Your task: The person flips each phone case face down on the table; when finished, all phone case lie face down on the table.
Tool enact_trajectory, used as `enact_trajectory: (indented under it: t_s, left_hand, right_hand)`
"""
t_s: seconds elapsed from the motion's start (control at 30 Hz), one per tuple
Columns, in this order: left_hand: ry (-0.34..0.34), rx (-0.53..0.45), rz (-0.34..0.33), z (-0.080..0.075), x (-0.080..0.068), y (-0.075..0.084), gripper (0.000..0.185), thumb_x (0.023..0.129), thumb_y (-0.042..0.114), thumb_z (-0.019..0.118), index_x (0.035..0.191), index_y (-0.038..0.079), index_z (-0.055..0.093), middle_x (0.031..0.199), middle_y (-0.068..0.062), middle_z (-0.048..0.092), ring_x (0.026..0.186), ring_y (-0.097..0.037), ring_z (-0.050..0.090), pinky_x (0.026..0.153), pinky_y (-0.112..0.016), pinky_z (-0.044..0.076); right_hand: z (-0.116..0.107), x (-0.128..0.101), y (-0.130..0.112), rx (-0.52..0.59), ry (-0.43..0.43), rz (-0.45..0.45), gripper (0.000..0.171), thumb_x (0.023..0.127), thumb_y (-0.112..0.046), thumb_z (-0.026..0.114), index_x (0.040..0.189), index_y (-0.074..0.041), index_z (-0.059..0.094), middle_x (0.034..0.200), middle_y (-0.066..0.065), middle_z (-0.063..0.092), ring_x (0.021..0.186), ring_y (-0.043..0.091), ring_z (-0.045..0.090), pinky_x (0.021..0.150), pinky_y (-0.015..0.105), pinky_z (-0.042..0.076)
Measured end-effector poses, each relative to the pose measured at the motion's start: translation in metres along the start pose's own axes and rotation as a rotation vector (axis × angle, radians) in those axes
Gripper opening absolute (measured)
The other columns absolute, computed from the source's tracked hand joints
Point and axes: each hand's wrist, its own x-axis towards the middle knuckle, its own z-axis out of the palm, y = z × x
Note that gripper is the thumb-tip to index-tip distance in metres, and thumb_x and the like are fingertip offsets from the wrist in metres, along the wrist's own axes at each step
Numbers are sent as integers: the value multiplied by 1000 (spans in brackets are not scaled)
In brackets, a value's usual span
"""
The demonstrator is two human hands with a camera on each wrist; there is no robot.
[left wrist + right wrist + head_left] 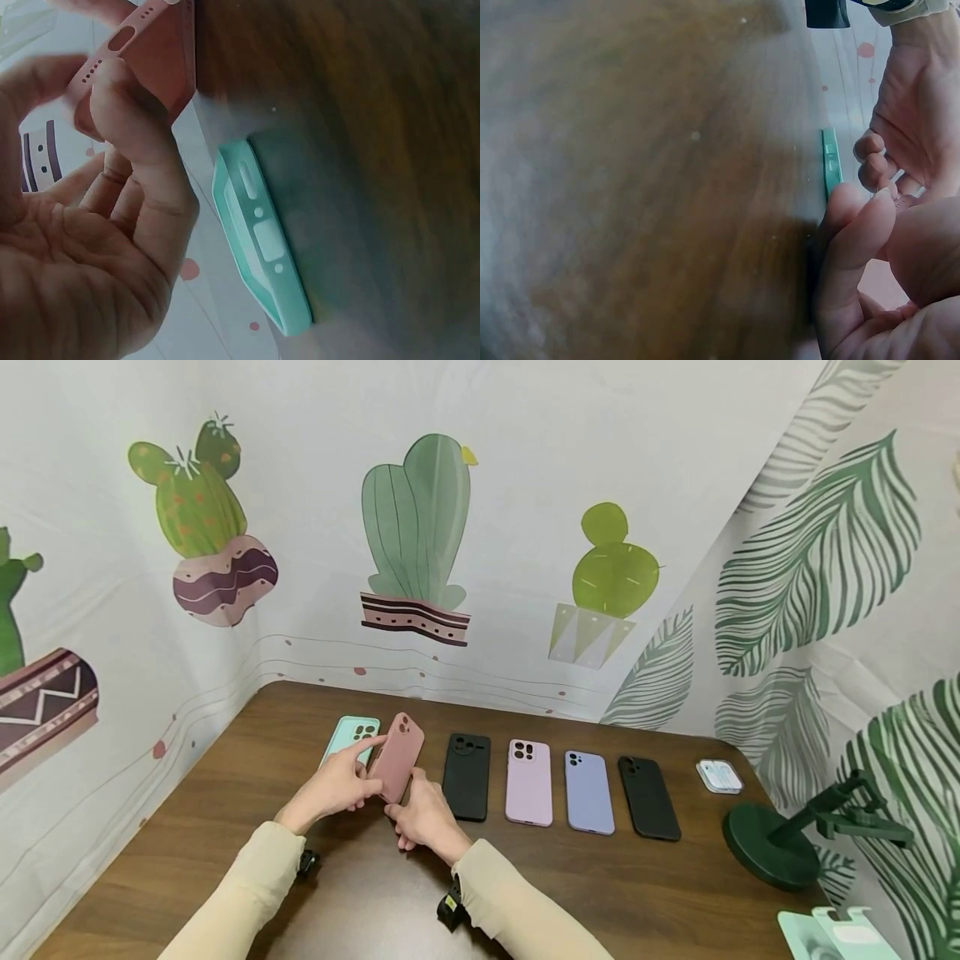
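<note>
Wooden table [225, 827], cactus-print backdrop [480, 510] behind it. Both hands hold the dusty-pink phone case [397, 757], lifted off the table and tilted, camera cutout at 12 o'clock.

Left hand [339, 787]: fingers curled, pinching the case's left edge. In the left wrist view thumb and fingertips [120, 97] clamp the port end.

Right hand [426, 814]: at 5 o'clock of the case, fingers curled round its lower edge, narrow grip. Right wrist view is blurred, so contact detail is unclear.

Mint case [351, 737] lies flat just behind the left hand, partly hidden.

At 3 o'clock, in a row: black case [467, 775], pink case [528, 781], lilac case [588, 791], second black case [648, 797]. Green stand [780, 843] at far right.
</note>
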Motion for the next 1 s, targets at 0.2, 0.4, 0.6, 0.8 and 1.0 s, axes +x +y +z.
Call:
enact_trajectory:
  t_s: [0.2, 0.4, 0.6, 0.8, 1.0]
  left_hand:
    - [-34, 14, -35, 1, 0, 0, 102, 79, -1, 87, 168, 8, 37, 67, -4, 63, 53, -15, 58, 50, -29, 52]
    - [-43, 11, -87, 2, -2, 3, 103, 81, 1, 87, 169, 6, 34, 64, -7, 66, 50, -15, 58, 47, -28, 51]
    - [-53, -4, -149, 8, -4, 3, 103, 81, 2, 85, 170, 4, 33, 58, -8, 65, 44, -12, 59, 43, -27, 53]
    - [-95, -12, -169, 13, -4, 3, 98, 84, 3, 82, 169, -1, 32, 60, -9, 64, 43, -12, 61, 43, -31, 58]
    - [-139, -28, -176, 19, -1, 8, 97, 88, 6, 85, 169, -2, 32, 60, -6, 60, 44, -12, 58, 44, -30, 59]
  right_hand:
    - [-1, -1, 1, 5, 11, -18, 70, 101, -8, 76, 160, 3, 40, 55, 6, 63, 32, 8, 53, 37, 31, 55]
    - [-2, -3, 3, 15, 23, -30, 72, 101, -6, 75, 161, 3, 38, 54, 5, 62, 31, 8, 52, 36, 31, 54]
    - [-2, -4, 5, 39, 19, -39, 69, 102, -3, 74, 161, 2, 38, 53, 4, 61, 31, 9, 52, 35, 32, 54]
    - [-4, -4, 5, 49, 9, -30, 70, 104, -4, 71, 163, 3, 34, 55, 6, 63, 32, 10, 54, 36, 33, 55]
    - [-5, -5, 3, 26, 16, 14, 73, 106, -5, 68, 167, 5, 28, 55, 7, 65, 32, 10, 55, 37, 32, 55]
